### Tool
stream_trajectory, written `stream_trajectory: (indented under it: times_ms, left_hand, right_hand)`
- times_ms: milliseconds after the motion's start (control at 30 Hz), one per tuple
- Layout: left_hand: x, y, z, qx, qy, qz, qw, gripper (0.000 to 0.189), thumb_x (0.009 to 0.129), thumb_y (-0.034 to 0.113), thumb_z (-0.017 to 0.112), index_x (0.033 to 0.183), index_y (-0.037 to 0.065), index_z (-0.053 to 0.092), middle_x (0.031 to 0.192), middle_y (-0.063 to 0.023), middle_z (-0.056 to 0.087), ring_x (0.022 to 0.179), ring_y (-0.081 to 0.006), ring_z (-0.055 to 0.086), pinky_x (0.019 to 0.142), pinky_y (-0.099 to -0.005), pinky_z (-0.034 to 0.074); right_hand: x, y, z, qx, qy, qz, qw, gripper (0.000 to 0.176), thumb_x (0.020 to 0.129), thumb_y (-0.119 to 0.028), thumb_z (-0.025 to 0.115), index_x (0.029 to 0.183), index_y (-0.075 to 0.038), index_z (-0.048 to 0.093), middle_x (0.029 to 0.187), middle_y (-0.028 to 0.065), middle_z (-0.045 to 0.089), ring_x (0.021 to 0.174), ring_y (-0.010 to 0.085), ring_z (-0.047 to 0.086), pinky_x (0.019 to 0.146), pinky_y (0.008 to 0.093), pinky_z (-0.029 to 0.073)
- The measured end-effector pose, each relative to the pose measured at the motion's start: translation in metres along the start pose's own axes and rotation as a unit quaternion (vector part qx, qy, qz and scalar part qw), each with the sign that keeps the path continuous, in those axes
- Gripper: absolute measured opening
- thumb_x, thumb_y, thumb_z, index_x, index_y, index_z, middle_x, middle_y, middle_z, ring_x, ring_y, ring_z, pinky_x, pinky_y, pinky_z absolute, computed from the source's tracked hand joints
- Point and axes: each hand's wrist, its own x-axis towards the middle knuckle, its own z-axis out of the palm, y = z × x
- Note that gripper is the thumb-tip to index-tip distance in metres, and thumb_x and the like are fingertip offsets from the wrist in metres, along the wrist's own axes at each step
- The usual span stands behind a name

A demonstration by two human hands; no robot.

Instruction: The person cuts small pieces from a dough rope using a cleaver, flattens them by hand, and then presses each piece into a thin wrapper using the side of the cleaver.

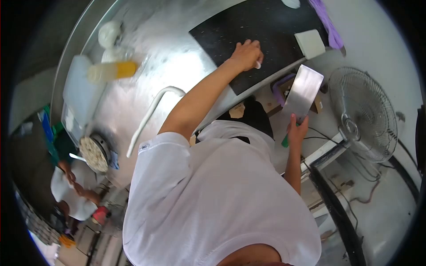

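Note:
My left hand (247,55) reaches over a black mat (270,26) on the metal table, its fingers curled downward. A small white piece (258,65) shows at the fingertips, mostly hidden by the hand. In my right hand (298,127), held low beside the table edge, is a cleaver (304,91) with a broad shiny blade pointing up and a green handle in my closed fingers. A long white dough rope (151,113) lies bent on the metal surface behind my left forearm. Near the mat's right edge rests a folded pale cloth (310,44).
A bottle of yellow liquid (113,71) lies near white bundles (109,34) on the metal table (155,44). A round pan of pale food (94,153) is at its left end, with another person (75,190) beyond. A standing fan (364,113) is to the right.

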Motion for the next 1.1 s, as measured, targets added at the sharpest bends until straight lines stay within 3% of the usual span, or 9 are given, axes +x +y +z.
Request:
stream_trajectory:
  times_ms: [233,300,367,433,500,633,833,1033,1100]
  left_hand:
    - [0.055,0.009,-0.002,0.084,-0.109,-0.049,0.989,0.051,0.068,0.019,0.088,0.109,0.011,0.059,0.114,-0.0121,0.063,0.111,-0.0356,0.061,0.091,-0.0486,0.050]
    - [0.073,0.006,-0.005,0.112,-0.166,0.000,0.980,0.048,0.069,0.015,0.082,0.111,0.008,0.058,0.112,-0.0141,0.065,0.104,-0.0355,0.064,0.088,-0.0430,0.052]
    - [0.091,0.007,-0.012,-0.168,-0.219,-0.064,0.959,0.046,0.070,0.011,0.076,0.111,0.006,0.057,0.111,-0.0139,0.065,0.099,-0.0331,0.064,0.085,-0.0406,0.052]
    - [0.095,0.014,0.022,-0.115,-0.115,-0.063,0.985,0.053,0.076,0.026,0.076,0.122,0.006,0.056,0.127,-0.0155,0.059,0.114,-0.0333,0.057,0.097,-0.0463,0.045]
    - [0.085,0.027,0.067,0.074,0.232,-0.003,0.970,0.071,0.080,0.048,0.072,0.135,0.007,0.051,0.148,-0.0178,0.042,0.135,-0.0360,0.041,0.113,-0.0574,0.027]
    - [0.069,0.038,0.067,0.162,0.153,0.014,0.975,0.087,0.080,0.064,0.065,0.144,0.009,0.044,0.159,-0.0181,0.027,0.147,-0.0381,0.023,0.117,-0.0647,0.009]
    - [0.056,0.029,0.062,0.041,0.141,0.054,0.988,0.097,0.062,0.068,0.075,0.133,0.007,0.052,0.154,-0.0190,0.036,0.144,-0.0373,0.032,0.116,-0.0627,0.016]
    - [0.057,0.027,0.061,0.021,0.151,0.063,0.986,0.083,0.061,0.063,0.075,0.119,0.007,0.054,0.145,-0.0184,0.045,0.134,-0.0384,0.041,0.112,-0.0595,0.022]
    - [0.051,0.034,0.060,-0.002,0.144,0.068,0.987,0.081,0.056,0.057,0.081,0.115,0.007,0.057,0.145,-0.0164,0.045,0.137,-0.0361,0.038,0.113,-0.0593,0.021]
  right_hand:
    - [-0.015,0.018,0.009,0.050,0.017,0.150,0.987,0.035,0.094,-0.024,0.073,0.113,0.000,0.058,0.076,0.0054,0.062,0.052,0.0102,0.053,0.046,0.0275,0.042]
    - [0.001,0.016,0.004,0.065,0.006,0.134,0.989,0.034,0.094,-0.027,0.073,0.110,-0.001,0.060,0.076,0.0061,0.063,0.054,0.0110,0.056,0.049,0.0279,0.043]
    - [0.035,0.024,0.001,0.004,0.016,-0.044,0.999,0.034,0.095,-0.030,0.072,0.110,-0.002,0.061,0.077,0.0052,0.062,0.052,0.0101,0.053,0.049,0.0278,0.042]
    - [0.075,-0.003,-0.009,0.053,-0.025,0.073,0.996,0.034,0.095,-0.032,0.071,0.109,-0.002,0.062,0.078,0.0047,0.062,0.052,0.0095,0.051,0.050,0.0279,0.042]
    - [0.118,-0.026,-0.010,0.136,-0.023,0.050,0.989,0.034,0.096,-0.033,0.070,0.109,-0.002,0.064,0.078,0.0042,0.061,0.053,0.0088,0.049,0.049,0.0287,0.040]
    - [0.191,-0.037,0.004,0.228,0.002,0.033,0.973,0.038,0.097,-0.036,0.068,0.107,0.000,0.064,0.080,0.0060,0.062,0.058,0.0117,0.053,0.054,0.0315,0.043]
    - [0.281,-0.008,0.009,-0.186,0.002,-0.025,0.982,0.059,0.097,-0.051,0.063,0.115,0.006,0.064,0.104,0.0261,0.070,0.097,0.0391,0.066,0.092,0.0444,0.048]
    - [0.310,-0.037,0.000,-0.166,-0.033,0.062,0.984,0.059,0.097,-0.054,0.061,0.099,0.006,0.064,0.091,0.0246,0.067,0.083,0.0385,0.064,0.081,0.0467,0.048]
    - [0.286,-0.008,0.014,-0.153,0.053,0.006,0.987,0.054,0.099,-0.049,0.061,0.098,0.005,0.064,0.073,0.0141,0.065,0.064,0.0220,0.063,0.060,0.0370,0.049]
